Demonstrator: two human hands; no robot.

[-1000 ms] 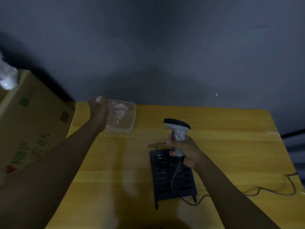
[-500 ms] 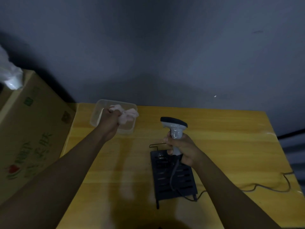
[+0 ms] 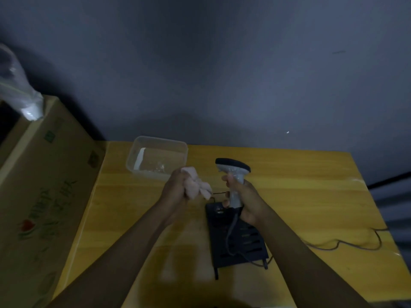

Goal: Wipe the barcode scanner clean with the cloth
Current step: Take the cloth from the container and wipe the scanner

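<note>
Upright above the wooden table (image 3: 311, 196), the barcode scanner (image 3: 233, 174) shows a pale grey handle and a dark, rounded cap on its head; pale specks dot the grey just under the cap. Its grey cable (image 3: 230, 236) drops from the handle's foot across a black slotted stand (image 3: 238, 245) lying flat on the table. The cloth (image 3: 195, 185) is pale pink and bunched into a wad, just left of the scanner and apart from it. The dim light blurs the scanner's front face, and most of the handle is hidden behind fingers. What lies in the clear plastic tub (image 3: 155, 158) at the table's far left corner is hard to make out. A cardboard box (image 3: 40, 185) is cut off at the left edge. The right hand (image 3: 246, 201) is wrapped firmly round the scanner's handle, the thumb pressed on the near side. The left hand (image 3: 175, 190) is closed in a fist round the cloth, whose loose ends stick out towards the scanner. Both forearms reach in from the bottom.
</note>
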